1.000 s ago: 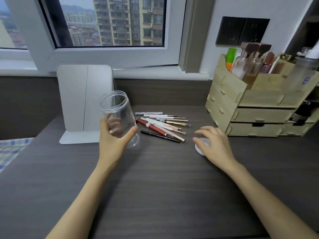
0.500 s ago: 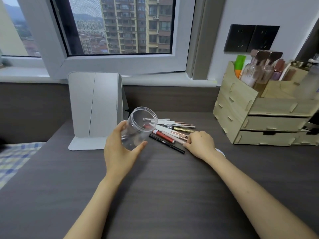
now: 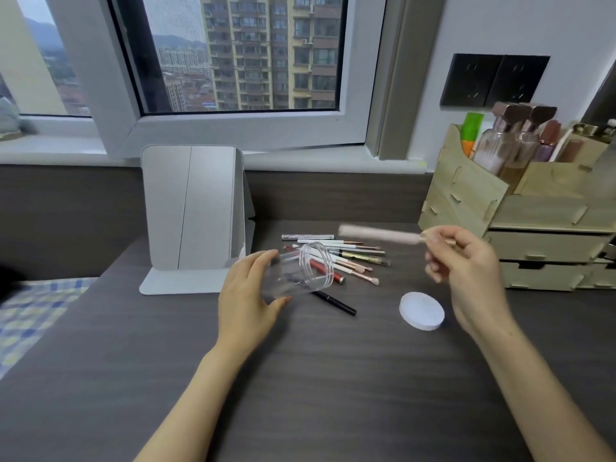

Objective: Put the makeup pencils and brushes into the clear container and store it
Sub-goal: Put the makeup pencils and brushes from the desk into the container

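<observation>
Above the desk (image 3: 300,378), left hand (image 3: 246,305) gripping tilted clear container (image 3: 300,271), right hand (image 3: 466,271) pinching pale brush (image 3: 380,234).

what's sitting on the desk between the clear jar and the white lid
In the head view, only the black pencil lies between the clear jar and the white lid; the rest is bare desk.

1. A dark wood-grain bench (image 3: 333,378) carries everything.
2. A grey folding mirror (image 3: 191,215) stands upright at the back left, on a flat base.
3. A pale wooden organiser (image 3: 473,201) with drawers sits at the back right; bottles (image 3: 493,145) and a green-capped tube (image 3: 471,128) stand in its top compartments.
4. Two black wall sockets (image 3: 493,81) are mounted above it.
5. A white-framed window (image 3: 240,61) shows high-rise blocks.
6. Checked blue-and-yellow fabric (image 3: 30,315) lies at the left edge.
</observation>
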Action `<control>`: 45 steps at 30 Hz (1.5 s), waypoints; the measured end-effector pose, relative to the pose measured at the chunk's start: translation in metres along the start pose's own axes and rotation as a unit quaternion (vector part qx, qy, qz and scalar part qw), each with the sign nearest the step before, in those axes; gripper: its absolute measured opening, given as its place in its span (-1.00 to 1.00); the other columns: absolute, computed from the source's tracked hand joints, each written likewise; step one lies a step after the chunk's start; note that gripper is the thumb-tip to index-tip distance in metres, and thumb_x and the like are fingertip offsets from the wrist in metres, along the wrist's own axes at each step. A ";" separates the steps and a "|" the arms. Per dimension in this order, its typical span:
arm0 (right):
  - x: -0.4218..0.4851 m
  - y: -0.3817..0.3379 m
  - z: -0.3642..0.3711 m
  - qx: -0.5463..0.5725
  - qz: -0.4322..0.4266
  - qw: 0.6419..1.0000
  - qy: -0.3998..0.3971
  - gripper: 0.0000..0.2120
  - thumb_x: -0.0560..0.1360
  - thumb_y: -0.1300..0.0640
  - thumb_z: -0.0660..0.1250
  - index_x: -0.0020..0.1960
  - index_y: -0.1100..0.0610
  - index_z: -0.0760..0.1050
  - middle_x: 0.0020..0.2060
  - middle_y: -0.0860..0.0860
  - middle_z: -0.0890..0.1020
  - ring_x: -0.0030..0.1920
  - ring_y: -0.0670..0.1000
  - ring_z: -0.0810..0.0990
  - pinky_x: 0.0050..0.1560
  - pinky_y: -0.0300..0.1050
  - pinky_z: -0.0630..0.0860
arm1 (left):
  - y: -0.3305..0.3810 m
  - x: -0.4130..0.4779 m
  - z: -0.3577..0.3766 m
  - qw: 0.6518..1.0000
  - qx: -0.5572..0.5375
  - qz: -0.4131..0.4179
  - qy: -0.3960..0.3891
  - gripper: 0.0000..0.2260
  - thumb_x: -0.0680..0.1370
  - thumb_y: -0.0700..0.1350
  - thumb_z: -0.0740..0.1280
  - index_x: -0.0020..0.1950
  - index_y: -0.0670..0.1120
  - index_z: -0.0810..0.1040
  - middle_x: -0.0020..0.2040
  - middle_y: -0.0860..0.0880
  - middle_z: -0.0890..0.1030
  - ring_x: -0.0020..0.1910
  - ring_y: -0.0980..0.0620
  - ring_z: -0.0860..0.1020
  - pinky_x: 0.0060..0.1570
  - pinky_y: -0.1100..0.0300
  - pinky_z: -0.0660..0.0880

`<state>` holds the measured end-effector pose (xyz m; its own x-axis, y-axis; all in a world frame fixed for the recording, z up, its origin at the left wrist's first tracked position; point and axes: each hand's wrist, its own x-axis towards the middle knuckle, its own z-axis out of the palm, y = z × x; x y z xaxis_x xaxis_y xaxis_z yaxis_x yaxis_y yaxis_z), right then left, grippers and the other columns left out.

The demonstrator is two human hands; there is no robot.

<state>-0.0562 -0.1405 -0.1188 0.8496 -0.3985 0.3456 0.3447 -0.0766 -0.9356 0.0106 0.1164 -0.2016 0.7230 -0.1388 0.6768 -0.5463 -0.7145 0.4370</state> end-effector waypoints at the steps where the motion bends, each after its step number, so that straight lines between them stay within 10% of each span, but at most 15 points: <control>1: -0.005 -0.004 0.005 -0.028 -0.014 0.999 -0.032 -0.81 0.50 0.30 0.29 -0.24 0.10 0.52 -0.50 -0.07 0.51 -0.49 -0.14 0.39 -0.53 -0.35 0.31 | 0.000 0.000 0.001 1.000 0.002 0.004 -0.004 -0.34 0.18 -0.19 0.60 0.23 -0.09 0.44 0.14 -0.06 0.56 0.11 -0.05 0.47 0.13 0.32 0.23; 7: -0.026 0.012 0.059 -0.119 -0.030 0.983 -0.133 -0.70 0.42 0.33 0.38 -0.22 0.02 0.32 -0.39 0.03 0.55 -0.46 -0.06 0.46 -0.49 -0.20 0.42 | 0.001 -0.004 0.002 1.000 -0.009 0.017 -0.005 -0.34 0.20 -0.22 0.58 0.24 -0.08 0.42 0.15 -0.07 0.56 0.10 -0.06 0.47 0.13 0.28 0.26; 17: -0.027 0.032 0.073 -0.197 -0.114 0.959 -0.168 -0.83 0.52 0.10 0.27 0.04 -0.10 0.58 -0.21 -0.18 0.64 -0.23 -0.13 0.53 -0.21 -0.28 0.44 | 0.003 -0.002 0.001 0.999 -0.027 -0.030 0.036 -0.35 0.20 -0.16 0.60 0.24 -0.06 0.44 0.01 0.15 0.44 -0.01 0.01 0.48 -0.01 0.30 0.29; 20: -0.033 0.037 0.070 -0.167 -0.093 0.979 -0.075 -0.84 0.56 0.12 0.21 -0.09 -0.04 0.55 -0.37 -0.13 0.59 -0.34 -0.10 0.52 -0.26 -0.13 0.49 | 0.003 -0.001 0.001 0.997 -0.038 -0.063 0.040 -0.35 0.21 -0.15 0.59 0.25 -0.06 0.43 0.04 0.08 0.51 -0.02 0.01 0.48 -0.03 0.21 0.32; 22: -0.037 0.048 0.070 -0.288 -0.111 0.950 -0.047 -0.84 0.52 0.12 0.26 -0.20 0.09 0.55 -0.42 -0.07 0.53 -0.36 0.02 0.47 -0.28 -0.03 0.46 | 0.002 0.000 0.000 0.993 -0.056 -0.094 0.053 -0.34 0.22 -0.16 0.59 0.26 -0.06 0.42 0.07 0.06 0.52 -0.01 0.03 0.47 -0.03 0.20 0.33; 27: -0.050 0.068 0.087 -0.516 -0.084 0.811 -0.263 -0.63 0.45 -0.19 0.28 0.13 0.02 0.55 0.02 -0.04 0.57 0.08 0.01 0.46 0.04 -0.09 0.42 | -0.001 0.003 -0.007 0.972 -0.124 -0.172 0.101 -0.38 0.27 -0.11 0.56 0.26 0.00 0.38 0.09 0.14 0.47 0.04 0.18 0.41 -0.10 0.39 0.30; 35: -0.045 0.075 0.102 -0.550 -0.109 0.786 -0.261 -0.78 0.52 0.01 0.25 0.00 0.12 0.58 -0.03 0.04 0.60 0.06 0.08 0.47 0.00 -0.04 0.44 | -0.009 0.004 -0.014 0.952 -0.160 -0.226 0.130 -0.34 0.27 -0.04 0.56 0.28 0.04 0.33 0.14 0.13 0.48 0.12 0.19 0.41 0.05 0.23 0.32; 40: -0.021 0.057 0.073 -0.208 0.137 0.958 -0.142 -0.87 0.49 0.16 0.34 -0.22 0.13 0.59 -0.37 0.01 0.57 -0.33 -0.05 0.49 -0.31 -0.23 0.47 | -0.006 0.004 -0.016 0.948 -0.183 -0.220 0.138 -0.34 0.25 -0.06 0.57 0.26 0.07 0.35 0.12 0.16 0.49 0.12 0.16 0.45 0.08 0.23 0.36; 45: -0.010 -0.011 0.061 0.162 0.103 0.981 -0.025 -0.86 0.50 0.32 0.28 -0.23 0.20 0.46 -0.46 0.02 0.56 -0.50 -0.08 0.57 -0.44 -0.28 0.57 | 0.006 0.004 -0.016 0.978 -0.100 -0.128 0.134 -0.37 0.24 -0.14 0.58 0.25 -0.05 0.42 0.10 0.16 0.45 0.04 0.22 0.39 -0.03 0.53 0.24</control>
<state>-0.0440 -0.0795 -0.1073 0.9300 -0.3295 0.1628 0.2664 0.2991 -0.9163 0.0035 0.1225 -0.1860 0.7254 0.2306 0.6485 -0.4530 -0.5494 0.7021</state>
